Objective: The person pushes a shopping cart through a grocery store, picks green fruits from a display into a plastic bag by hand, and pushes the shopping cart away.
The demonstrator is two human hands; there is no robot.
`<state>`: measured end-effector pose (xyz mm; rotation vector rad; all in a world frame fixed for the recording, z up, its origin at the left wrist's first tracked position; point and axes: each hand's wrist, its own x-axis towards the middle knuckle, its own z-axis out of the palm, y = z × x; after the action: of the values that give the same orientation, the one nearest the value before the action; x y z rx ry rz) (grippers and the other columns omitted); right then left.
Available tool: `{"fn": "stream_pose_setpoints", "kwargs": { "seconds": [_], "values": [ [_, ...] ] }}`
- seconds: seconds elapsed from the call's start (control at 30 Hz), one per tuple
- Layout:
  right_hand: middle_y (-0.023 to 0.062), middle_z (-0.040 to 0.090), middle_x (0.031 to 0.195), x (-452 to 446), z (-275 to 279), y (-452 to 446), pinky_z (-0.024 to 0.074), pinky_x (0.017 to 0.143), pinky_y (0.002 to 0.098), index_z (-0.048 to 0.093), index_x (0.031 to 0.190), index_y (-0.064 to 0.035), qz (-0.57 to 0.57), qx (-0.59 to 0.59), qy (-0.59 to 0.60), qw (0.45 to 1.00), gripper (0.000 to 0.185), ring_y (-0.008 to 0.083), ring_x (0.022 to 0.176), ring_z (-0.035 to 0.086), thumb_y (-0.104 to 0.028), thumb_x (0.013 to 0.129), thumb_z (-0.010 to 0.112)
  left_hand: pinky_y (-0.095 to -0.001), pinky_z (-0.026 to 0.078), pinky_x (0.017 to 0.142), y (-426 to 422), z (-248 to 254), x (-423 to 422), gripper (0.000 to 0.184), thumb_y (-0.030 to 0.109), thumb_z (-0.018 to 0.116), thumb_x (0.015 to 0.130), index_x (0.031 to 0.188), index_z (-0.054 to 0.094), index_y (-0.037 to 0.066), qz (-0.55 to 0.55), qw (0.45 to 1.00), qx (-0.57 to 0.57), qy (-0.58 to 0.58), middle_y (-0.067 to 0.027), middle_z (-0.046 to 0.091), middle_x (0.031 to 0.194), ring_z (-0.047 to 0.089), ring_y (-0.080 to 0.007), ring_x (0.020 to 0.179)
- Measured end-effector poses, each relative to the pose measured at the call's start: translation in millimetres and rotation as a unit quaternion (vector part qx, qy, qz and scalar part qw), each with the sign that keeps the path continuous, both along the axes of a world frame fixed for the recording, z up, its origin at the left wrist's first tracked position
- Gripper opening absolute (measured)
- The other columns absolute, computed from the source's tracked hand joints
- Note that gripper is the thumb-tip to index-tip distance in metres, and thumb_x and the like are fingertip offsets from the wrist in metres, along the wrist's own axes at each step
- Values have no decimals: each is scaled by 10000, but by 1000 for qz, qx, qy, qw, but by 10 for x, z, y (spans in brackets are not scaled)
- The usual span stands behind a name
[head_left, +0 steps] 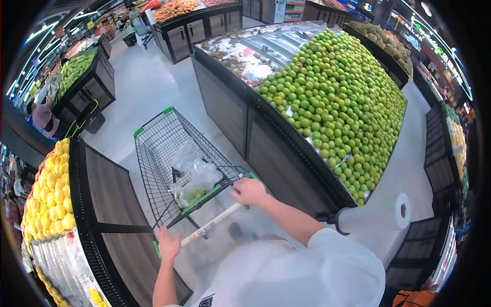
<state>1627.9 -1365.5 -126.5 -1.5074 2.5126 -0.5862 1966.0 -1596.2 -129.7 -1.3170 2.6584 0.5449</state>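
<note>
A wire shopping cart [153, 148] with green corners stands in front of me, with a pale push handle [212, 221] across its near side. My right hand [249, 192] is closed over the right end of the handle. At the handle's left end, my left hand [168, 244] holds on with its thumb toward the bar; its grip is partly hidden. Inside the basket lie crumpled clear plastic bags [197, 166]. One bag [188, 195] near the handle contains something green, its kind unclear through the plastic.
A stand heaped with round green fruit [337, 102] borders the cart's right side, with a plastic bag roll [376, 212] at its corner. Yellow fruit [53, 197] fills the left stand. Farther ahead are a green-vegetable stand [79, 66], a crouching person [45, 117] and dark baskets [93, 120].
</note>
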Motion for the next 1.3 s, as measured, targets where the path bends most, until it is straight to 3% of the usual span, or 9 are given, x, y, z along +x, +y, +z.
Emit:
{"fn": "stream_pose_setpoints", "kwargs": {
  "seconds": [0.1,0.13,0.3,0.9,0.97,1.1,1.3],
  "values": [
    [67,725,950,-207,2,-184,531,844,389,736,948,-109,-20,-20,3,1000,331,243,961,664,-407,902,598,-442,335,1145,-175,-26,-277,753,388,651,882,1414,415,-90,-16,999,-22,37,-243,414,1483,309,-374,1443],
    [63,723,916,-268,10,-244,533,829,384,737,917,-112,-45,-29,21,998,312,239,936,668,-395,897,607,-448,365,1116,-231,-52,-349,717,378,643,891,1409,430,-71,-32,997,-33,68,-235,428,1469,382,-380,1393],
    [46,668,694,-655,-72,-504,525,709,394,699,710,-117,-91,-123,122,981,244,246,734,644,-307,855,648,-459,434,1041,-484,-127,-799,703,401,624,904,1435,431,-17,-78,990,-65,98,-215,440,1461,461,-372,1323],
    [68,702,725,-1969,-141,-1039,522,732,397,711,687,-99,-81,-92,121,985,308,258,743,656,-326,881,633,-432,428,1071,-1031,17,-2166,731,426,656,858,1474,434,101,-19,996,1,87,-156,438,1502,450,-326,1363],
    [65,687,675,-2106,-173,-1080,524,682,399,692,646,-103,-68,-122,142,980,327,259,692,656,-323,880,631,-430,427,1072,-1074,54,-2283,730,425,663,856,1469,438,98,-14,996,12,90,-158,439,1500,456,-329,1358],
    [82,687,670,-2311,-189,-1133,528,686,413,699,665,-102,-50,-95,101,989,325,275,693,663,-336,879,629,-430,424,1074,-1157,14,-2452,722,428,674,860,1457,445,92,-13,993,35,109,-166,452,1486,468,-341,1346],
    [149,696,692,-2584,-86,-1225,541,689,444,722,703,-92,-34,44,7,998,409,317,689,694,-396,922,558,-433,424,1072,-1259,-68,-2640,695,418,665,878,1445,452,77,-11,995,25,98,-177,473,1463,473,-349,1338]
  ]
}}
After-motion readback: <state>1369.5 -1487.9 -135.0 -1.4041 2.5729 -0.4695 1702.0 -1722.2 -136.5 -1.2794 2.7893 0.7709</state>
